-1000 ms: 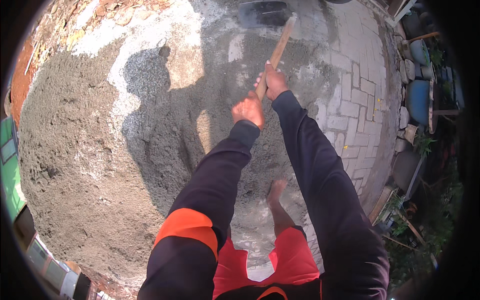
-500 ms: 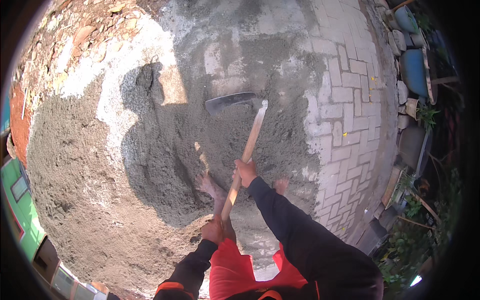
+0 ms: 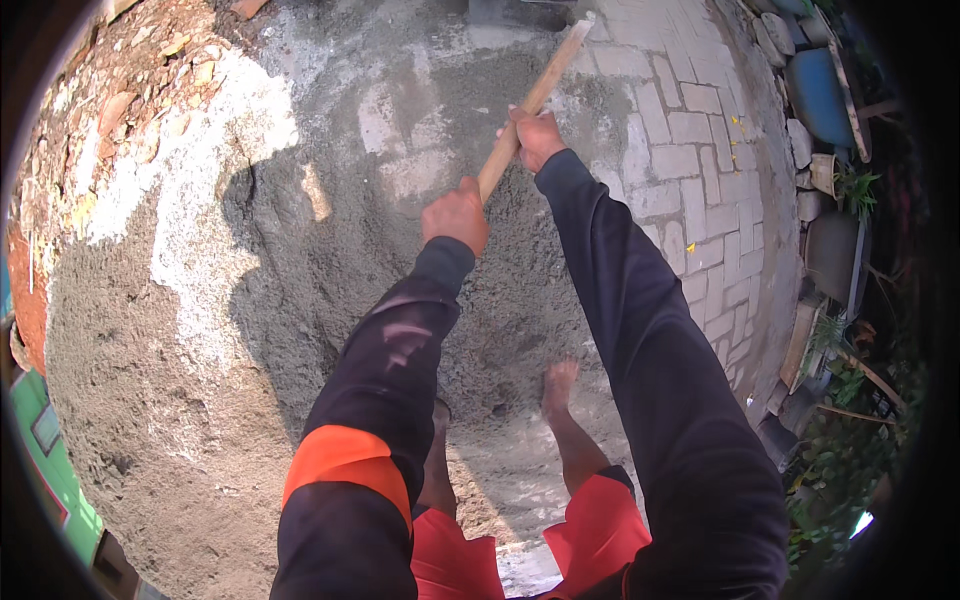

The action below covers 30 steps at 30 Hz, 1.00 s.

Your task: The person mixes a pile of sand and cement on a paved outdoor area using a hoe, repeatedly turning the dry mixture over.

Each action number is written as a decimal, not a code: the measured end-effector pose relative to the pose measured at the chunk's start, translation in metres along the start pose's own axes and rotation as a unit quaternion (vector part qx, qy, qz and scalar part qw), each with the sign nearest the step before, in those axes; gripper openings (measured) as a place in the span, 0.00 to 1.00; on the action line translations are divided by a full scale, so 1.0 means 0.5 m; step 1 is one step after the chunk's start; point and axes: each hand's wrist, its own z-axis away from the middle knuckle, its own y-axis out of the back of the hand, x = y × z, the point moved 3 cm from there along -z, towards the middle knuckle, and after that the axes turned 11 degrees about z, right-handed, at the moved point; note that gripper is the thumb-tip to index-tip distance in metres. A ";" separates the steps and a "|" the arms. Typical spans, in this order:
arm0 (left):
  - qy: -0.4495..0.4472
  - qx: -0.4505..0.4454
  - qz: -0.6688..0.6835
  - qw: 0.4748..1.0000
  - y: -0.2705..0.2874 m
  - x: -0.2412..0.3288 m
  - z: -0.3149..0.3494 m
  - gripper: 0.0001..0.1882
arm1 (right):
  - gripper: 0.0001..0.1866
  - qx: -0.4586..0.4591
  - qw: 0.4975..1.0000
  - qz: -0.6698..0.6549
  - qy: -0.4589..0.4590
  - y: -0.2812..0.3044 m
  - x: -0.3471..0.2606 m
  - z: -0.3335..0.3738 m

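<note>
Both my hands grip the wooden handle (image 3: 553,77) of a hoe, arms stretched out ahead of me. My left hand (image 3: 456,215) is closed round the handle's near end. Farther up the shaft, my right hand (image 3: 535,138) wraps it. At the top edge of the view the hoe's dark metal blade (image 3: 518,13) shows only in part, low over the ground or on it; I cannot tell which. Under my arms spreads a heap of wet grey sand-and-cement mix (image 3: 330,250), and my bare feet stand in it.
Pale paving bricks (image 3: 695,160) run along the right. Beyond them stand a blue tub (image 3: 820,95), pots and plants (image 3: 855,190). Rubble and stones (image 3: 120,110) lie at the far left. A green panel (image 3: 50,450) is at the lower left.
The hoe has moved forward and away from me, its blade going from mid-heap to the top edge. Both hands have gone forward with it, the left from near my thigh.
</note>
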 end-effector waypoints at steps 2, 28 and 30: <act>-0.032 0.002 -0.040 0.999 0.037 0.019 -0.072 0.15 | 0.25 -0.001 1.000 0.001 -0.006 -0.044 -0.013 -0.019; -0.129 -0.037 -0.057 0.989 -0.136 0.127 0.111 0.14 | 0.15 0.125 0.986 -0.104 -0.035 0.342 0.041 0.083; -0.125 -0.065 -0.079 0.987 -0.111 0.205 0.008 0.14 | 0.24 0.144 0.987 -0.059 -0.033 0.354 0.002 0.000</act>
